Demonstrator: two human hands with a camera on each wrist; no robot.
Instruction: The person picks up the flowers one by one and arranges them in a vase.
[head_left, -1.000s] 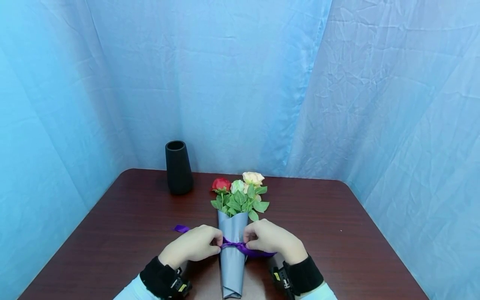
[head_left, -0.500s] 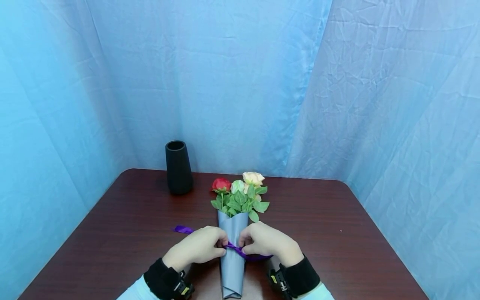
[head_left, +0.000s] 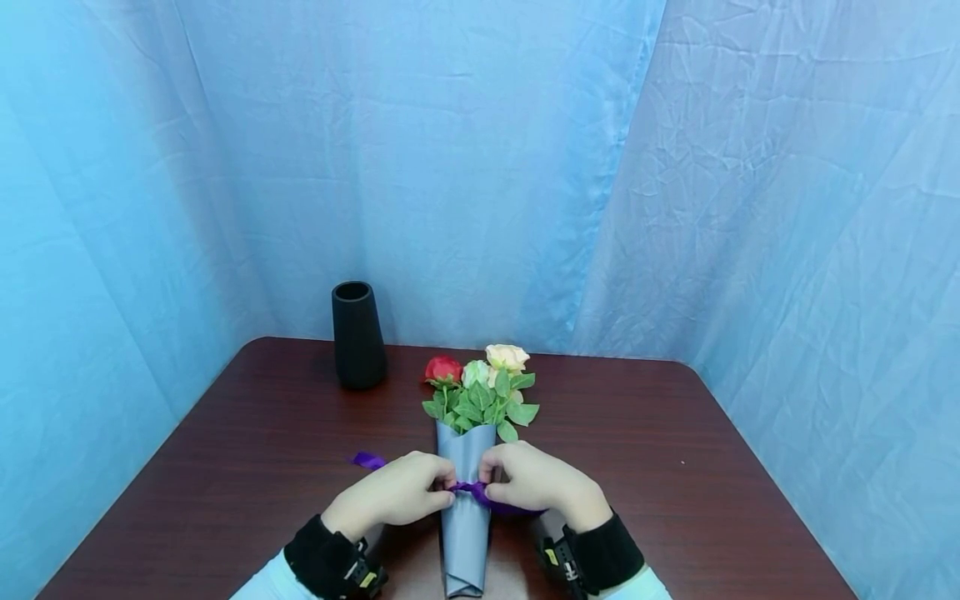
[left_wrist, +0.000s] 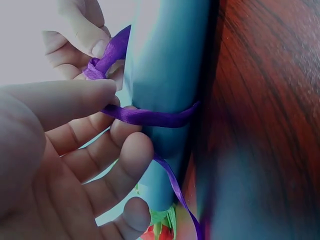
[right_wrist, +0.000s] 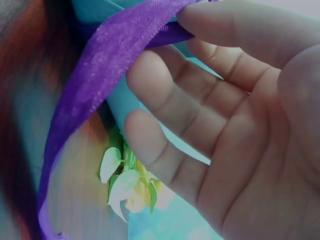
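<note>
Crumpled blue cloth (head_left: 480, 167) hangs on all sides behind a dark reddish wooden table (head_left: 675, 500). A bouquet (head_left: 468, 475) lies on the table near the person, wrapped in a grey paper cone with its folded tip toward them and its red, white and cream roses pointing away. A purple ribbon (head_left: 471, 489) runs round the middle of the cone and crosses on top in a knot. The left hand (head_left: 393, 493) rests beside the cone on its left, its fingers (left_wrist: 100, 97) curled, thumb and forefinger pinching the ribbon at the knot; one ribbon end trails out behind this hand onto the table. The right hand (head_left: 543, 483) sits just right of the cone, its fingers (right_wrist: 165, 95) bent, with the thumb and forefinger pinching the other strand, which loops down below the palm. The two hands nearly meet over the knot. A black vase (head_left: 357, 335) stands upright at the far left of the table, well apart from the bouquet
</note>
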